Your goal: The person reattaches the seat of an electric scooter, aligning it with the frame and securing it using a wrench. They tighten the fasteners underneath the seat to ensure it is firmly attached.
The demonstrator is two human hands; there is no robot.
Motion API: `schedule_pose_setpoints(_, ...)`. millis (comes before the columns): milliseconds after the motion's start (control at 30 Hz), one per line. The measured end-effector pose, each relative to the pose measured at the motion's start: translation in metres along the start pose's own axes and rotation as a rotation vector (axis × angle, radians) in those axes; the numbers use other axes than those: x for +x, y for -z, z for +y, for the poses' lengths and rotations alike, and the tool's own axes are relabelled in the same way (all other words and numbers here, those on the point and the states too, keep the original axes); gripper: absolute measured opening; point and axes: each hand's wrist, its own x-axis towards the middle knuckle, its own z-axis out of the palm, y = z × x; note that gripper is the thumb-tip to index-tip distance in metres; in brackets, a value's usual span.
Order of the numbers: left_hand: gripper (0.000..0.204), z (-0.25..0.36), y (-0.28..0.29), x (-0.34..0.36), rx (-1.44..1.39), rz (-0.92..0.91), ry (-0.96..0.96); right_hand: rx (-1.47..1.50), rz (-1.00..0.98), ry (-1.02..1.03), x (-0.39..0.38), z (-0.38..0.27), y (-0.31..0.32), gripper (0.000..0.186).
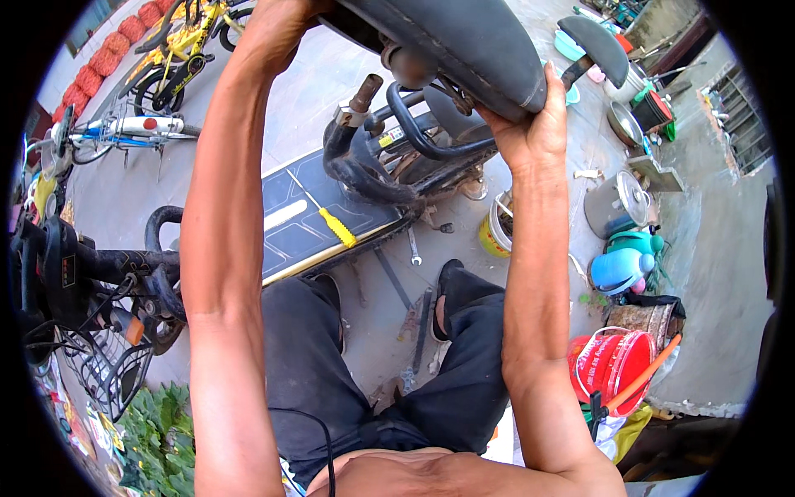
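A black padded saddle [451,45] is raised at the top of the view, its underside fittings partly showing. My left hand [290,18] grips its left end, mostly cut off by the upper edge. My right hand [530,124] holds the right end, thumb along the side and fingers underneath. Below the saddle, apart from it, a bare seat post [365,93] rises from the bent black frame tube [348,157] of an electric scooter. On the scooter's dark footboard [286,186] lies a screwdriver with a yellow handle [337,227]. A wrench [415,247] is on the ground between my feet and the scooter.
Handlebars and a wire basket [108,373] stand at left. Behind are a blue-white bicycle [149,126] and a yellow bicycle [178,50]. A rear seat [592,50], lidded metal pot [617,205], blue jug [617,270] and red bucket [614,369] are at right.
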Motion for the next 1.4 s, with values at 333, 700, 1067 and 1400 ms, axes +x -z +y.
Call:
schedule_pose_setpoints(333, 0.026, -0.012, 0.001, 0.010, 0.023, -0.038, 0.026, 0.013, 0.011, 0.069, 0.007, 0.029, 0.006, 0.056)
schedule_pose_setpoints(700, 0.035, -0.033, 0.014, 0.006, 0.013, -0.026, 0.018, -0.025, 0.017, 0.113, 0.016, 0.045, 0.010, 0.061)
schedule_pose_setpoints(1067, 0.043, -0.033, 0.033, -0.004, -0.031, 0.012, 0.060, -0.081, -0.035, 0.155, 0.017, 0.055, 0.002, 0.068)
schedule_pose_setpoints(1400, 0.046, -0.055, 0.046, -0.014, 0.075, -0.013, -0.090, -0.330, -0.146, 0.241, 0.008, 0.036, -0.008, 0.062)
